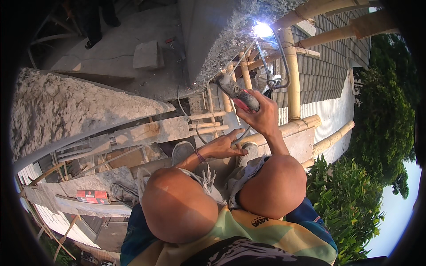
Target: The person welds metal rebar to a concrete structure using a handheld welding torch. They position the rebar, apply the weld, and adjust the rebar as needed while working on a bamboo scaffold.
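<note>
My right hand [259, 113] grips a grimy electrode holder [228, 86] with a red part. A thin rod runs up from it to a glaring arc [263, 29] at bent steel bars [284, 62] beside rough concrete [217, 53]; the glare hides the contact point. My left hand [228, 146], lower down between my bare knees, has its fingers around the grey cable [246, 133] below the holder.
Bamboo scaffolding [293, 88] and planks [173, 129] surround me, high beside a tiled roof [324, 66]. A rough concrete ledge [75, 111] is at left, a red box [93, 197] below it. Someone's dark-clad legs [93, 26] show upper left. Trees [381, 88] stand right.
</note>
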`<state>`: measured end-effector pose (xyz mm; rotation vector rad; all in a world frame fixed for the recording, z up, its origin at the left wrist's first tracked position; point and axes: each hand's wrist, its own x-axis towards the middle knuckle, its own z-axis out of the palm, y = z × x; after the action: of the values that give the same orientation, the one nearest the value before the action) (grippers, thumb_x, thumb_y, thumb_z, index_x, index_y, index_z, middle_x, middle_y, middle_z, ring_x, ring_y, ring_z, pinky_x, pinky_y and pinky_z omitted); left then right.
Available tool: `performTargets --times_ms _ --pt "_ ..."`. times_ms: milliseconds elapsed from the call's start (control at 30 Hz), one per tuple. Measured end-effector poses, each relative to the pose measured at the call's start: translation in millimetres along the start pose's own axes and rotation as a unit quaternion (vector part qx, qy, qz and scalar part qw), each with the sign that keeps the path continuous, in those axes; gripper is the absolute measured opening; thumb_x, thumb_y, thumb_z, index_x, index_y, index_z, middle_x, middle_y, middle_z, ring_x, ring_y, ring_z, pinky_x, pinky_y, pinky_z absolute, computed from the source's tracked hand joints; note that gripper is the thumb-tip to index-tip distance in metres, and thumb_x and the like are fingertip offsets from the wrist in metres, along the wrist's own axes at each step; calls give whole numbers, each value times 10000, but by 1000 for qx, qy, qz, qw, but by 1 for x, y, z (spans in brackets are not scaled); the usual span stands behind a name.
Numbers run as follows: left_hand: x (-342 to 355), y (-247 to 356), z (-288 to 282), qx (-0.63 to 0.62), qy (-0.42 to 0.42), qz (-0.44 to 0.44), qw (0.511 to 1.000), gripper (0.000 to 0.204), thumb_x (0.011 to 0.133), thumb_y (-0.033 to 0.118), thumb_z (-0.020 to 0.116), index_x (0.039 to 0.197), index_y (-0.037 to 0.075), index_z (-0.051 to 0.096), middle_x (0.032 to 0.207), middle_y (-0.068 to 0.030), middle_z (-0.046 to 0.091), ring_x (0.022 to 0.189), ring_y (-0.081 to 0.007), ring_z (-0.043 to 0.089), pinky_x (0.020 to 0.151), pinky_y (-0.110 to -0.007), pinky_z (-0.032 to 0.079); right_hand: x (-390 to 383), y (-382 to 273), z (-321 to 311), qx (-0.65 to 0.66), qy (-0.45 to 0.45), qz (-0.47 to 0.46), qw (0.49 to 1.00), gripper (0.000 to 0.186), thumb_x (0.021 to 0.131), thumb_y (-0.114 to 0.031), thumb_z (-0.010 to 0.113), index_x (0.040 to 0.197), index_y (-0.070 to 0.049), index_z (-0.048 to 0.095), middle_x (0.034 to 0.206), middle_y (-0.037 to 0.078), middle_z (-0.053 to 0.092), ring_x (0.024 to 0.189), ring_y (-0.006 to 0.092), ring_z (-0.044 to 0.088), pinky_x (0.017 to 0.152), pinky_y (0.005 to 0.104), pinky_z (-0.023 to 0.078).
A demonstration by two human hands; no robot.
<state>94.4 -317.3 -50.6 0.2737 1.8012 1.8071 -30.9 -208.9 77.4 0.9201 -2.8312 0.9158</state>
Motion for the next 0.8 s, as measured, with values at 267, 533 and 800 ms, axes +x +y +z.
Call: performTargets --times_ms 267,533,800 --pt "0 5 -2 -1 -19 -34 999 1086 784 634 744 1524 7 256 985 -115 716 1046 -299 662 963 -392 468 1 1 2 -3 21 -7 1000 393 695 -215 840 1037 -68 715 827 107 720 670 286 689 592 365 534" --pt "1 -4 1 8 8 -5 1000 1088 779 647 739 1529 24 258 1012 -130 707 1055 -316 656 963 -401 469 3 0 2 -1 31 -28 999 393 692 -213 836 1038 -75 711 799 109 714 674 288 691 594 361 535" --pt "0 -5 1 5 5 -7 1000 1105 776 659 736 1526 7 255 1002 -131 710 1059 -316 655 962 -405 472 3 3 5 -6 33 -7 999 394 692 -226 840 1033 -76 711 723 126 693 626 300 679 571 364 531"
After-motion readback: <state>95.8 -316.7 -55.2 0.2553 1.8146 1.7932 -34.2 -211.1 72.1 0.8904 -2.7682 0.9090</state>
